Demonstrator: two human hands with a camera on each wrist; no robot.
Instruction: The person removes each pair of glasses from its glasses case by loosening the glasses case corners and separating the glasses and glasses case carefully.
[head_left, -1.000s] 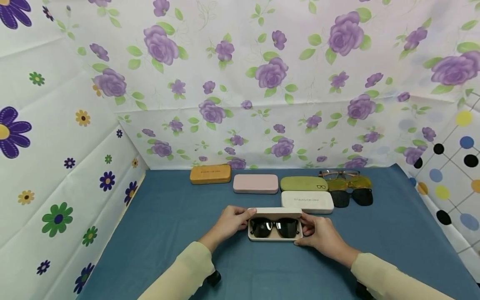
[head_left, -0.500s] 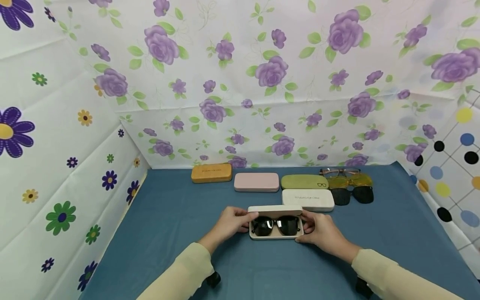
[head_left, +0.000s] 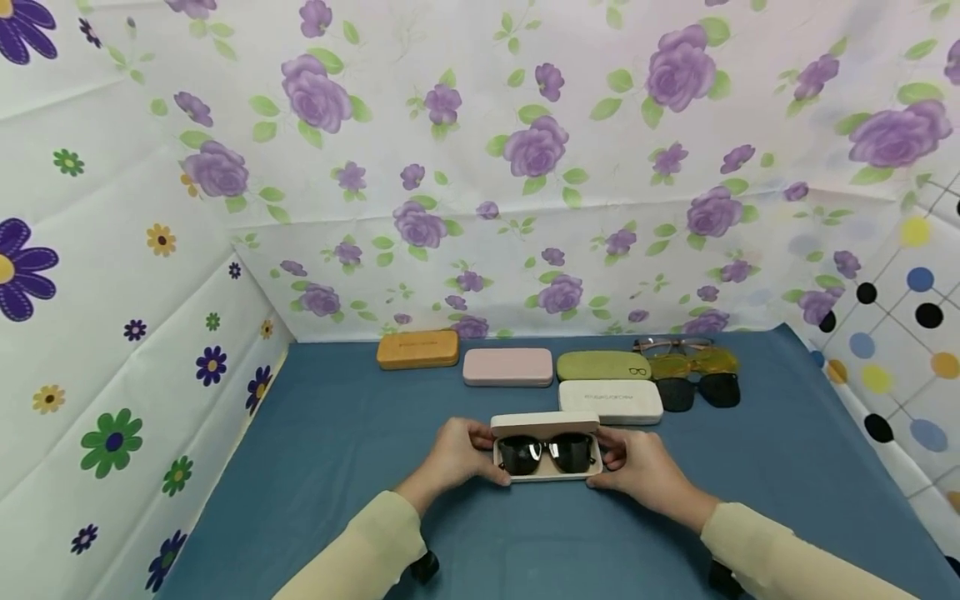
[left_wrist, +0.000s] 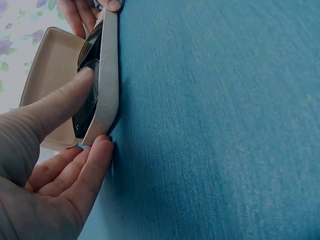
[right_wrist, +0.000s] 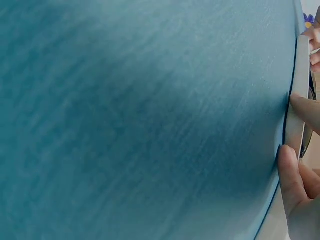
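Observation:
A white glasses case (head_left: 545, 423) lies on the blue cloth with its lid raised. Dark sunglasses (head_left: 572, 454) rest folded inside it, lenses toward me. My left hand (head_left: 452, 457) holds the case's left end, thumb at the front corner and fingers along the side. In the left wrist view that thumb overlaps the sunglasses (left_wrist: 90, 100), while the fingertips (left_wrist: 102, 142) touch the end of the case. At the right end my right hand (head_left: 641, 471) grips the case between thumb and fingers. The right wrist view catches the front wall of the case (right_wrist: 301, 65) edge-on.
Behind stand an orange case (head_left: 417, 349), a pink case (head_left: 507, 367), a green case (head_left: 602, 366) and a second white case (head_left: 615, 402). To their right lie clear glasses (head_left: 671, 344), yellow-tinted glasses (head_left: 697, 362) and black sunglasses (head_left: 718, 390). Flowered cloth (head_left: 450, 167) hangs at the back.
My left thumb has come down from the lid's left corner to the front left corner of the case. The right hand keeps its grip, and the case stays where it was.

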